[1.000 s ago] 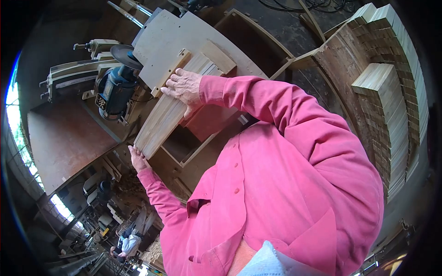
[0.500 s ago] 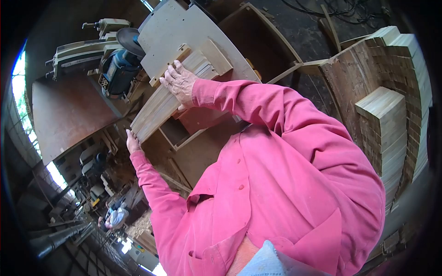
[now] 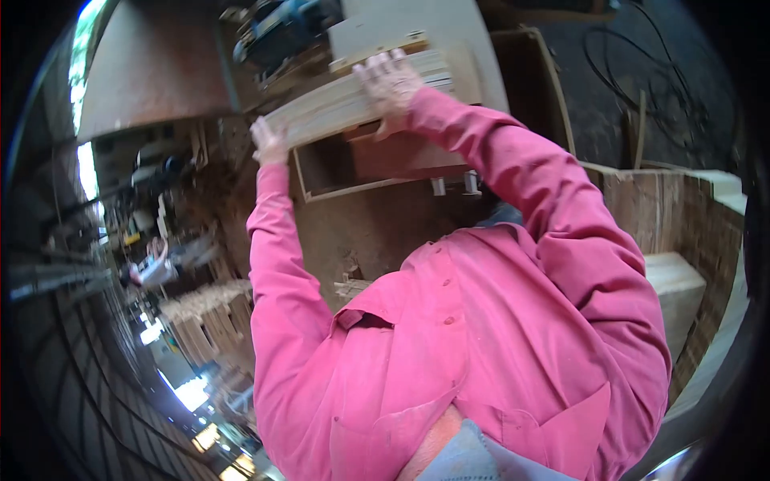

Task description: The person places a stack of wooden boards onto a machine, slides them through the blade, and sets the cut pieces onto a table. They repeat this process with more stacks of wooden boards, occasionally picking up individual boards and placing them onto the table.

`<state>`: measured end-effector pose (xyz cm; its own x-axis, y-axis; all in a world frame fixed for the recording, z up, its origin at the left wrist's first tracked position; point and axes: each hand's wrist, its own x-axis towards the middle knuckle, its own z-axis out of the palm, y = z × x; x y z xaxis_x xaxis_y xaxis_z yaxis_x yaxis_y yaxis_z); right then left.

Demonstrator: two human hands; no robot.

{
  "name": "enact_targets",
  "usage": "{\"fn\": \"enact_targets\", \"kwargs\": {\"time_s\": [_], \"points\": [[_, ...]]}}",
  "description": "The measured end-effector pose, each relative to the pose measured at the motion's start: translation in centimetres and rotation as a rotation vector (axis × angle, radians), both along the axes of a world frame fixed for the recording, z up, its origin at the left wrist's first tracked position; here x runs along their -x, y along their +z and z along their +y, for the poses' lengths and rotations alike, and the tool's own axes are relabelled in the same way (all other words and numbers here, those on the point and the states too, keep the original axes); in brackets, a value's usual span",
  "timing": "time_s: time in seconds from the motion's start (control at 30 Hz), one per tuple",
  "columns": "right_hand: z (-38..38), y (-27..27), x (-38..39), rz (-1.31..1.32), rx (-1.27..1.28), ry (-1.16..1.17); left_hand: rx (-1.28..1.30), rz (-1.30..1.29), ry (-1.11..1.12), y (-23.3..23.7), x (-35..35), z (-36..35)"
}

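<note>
A bundle of long, slightly curved wooden strips (image 3: 325, 110) lies side by side on the edge of a pale machine table (image 3: 449, 26). My right hand (image 3: 391, 86) spans the bundle near its right end, fingers over the far side and thumb on the near side. At the left end, my left hand (image 3: 270, 142) holds against the strips' ends, its fingers pointing up and slightly blurred. Behind the bundle runs a wooden guide bar (image 3: 381, 52), close to my right fingertips.
Below the table edge is an open wooden box (image 3: 329, 194). A blue motor (image 3: 290, 24) stands beyond, beside a large brown board (image 3: 160, 68). Stacked wood blocks (image 3: 674, 276) rise on the right. Black cables (image 3: 642, 68) lie on the floor. Another person (image 3: 152, 267) is far left.
The view has turned and shifted, so the bundle appears higher, further right and more level. Both hands keep their places on the strips.
</note>
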<state>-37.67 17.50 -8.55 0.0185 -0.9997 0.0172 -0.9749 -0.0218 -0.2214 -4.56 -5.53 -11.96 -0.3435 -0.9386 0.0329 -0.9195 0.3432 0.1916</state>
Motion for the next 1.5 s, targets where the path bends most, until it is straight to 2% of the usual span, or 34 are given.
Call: {"fn": "enact_targets", "kwargs": {"time_s": [0.07, 0.23, 0.27, 0.33, 0.4, 0.47, 0.73, 0.97, 1.27, 1.5], "points": [[-0.3, -0.8, -0.7, 0.068, 0.076, -0.024, -0.002, 0.055, -0.092, 2.1, 1.2, 3.1], [1.0, -0.8, -1.6, 0.153, 0.072, -0.074, 0.009, -0.011, -0.452, 3.1, 0.8, 6.8], [0.9, -1.2, -1.5, 0.171, 0.104, -0.089, 0.013, 0.018, -0.443, 3.3, 0.8, 6.6], [1.4, -1.2, -1.5, 0.209, 0.142, -0.067, 0.127, -0.123, -0.587, 3.3, 0.3, 6.4], [1.7, -1.0, -1.4, 0.210, 0.180, -0.046, 0.145, -0.171, -0.597, 3.9, 0.8, 5.4], [1.7, -1.3, -1.6, 0.247, 0.229, -0.043, 0.029, -0.299, -0.649, 4.3, 1.6, 3.8], [0.7, -0.8, -1.5, 0.294, 0.240, -0.054, 0.001, -0.207, -0.803, 5.4, 4.2, -0.6], [-2.4, -0.5, 1.4, 0.302, 0.199, -0.024, 0.042, -0.225, -0.792, 5.0, 7.6, -3.7], [-12.4, -0.6, 8.8, 0.333, 0.219, -0.031, 0.050, -0.335, -0.772, 4.9, 16.0, -14.0], [-21.3, -1.5, 15.9, 0.322, 0.265, -0.047, 0.037, -0.300, -0.719, 5.8, 22.8, -21.5]]}}
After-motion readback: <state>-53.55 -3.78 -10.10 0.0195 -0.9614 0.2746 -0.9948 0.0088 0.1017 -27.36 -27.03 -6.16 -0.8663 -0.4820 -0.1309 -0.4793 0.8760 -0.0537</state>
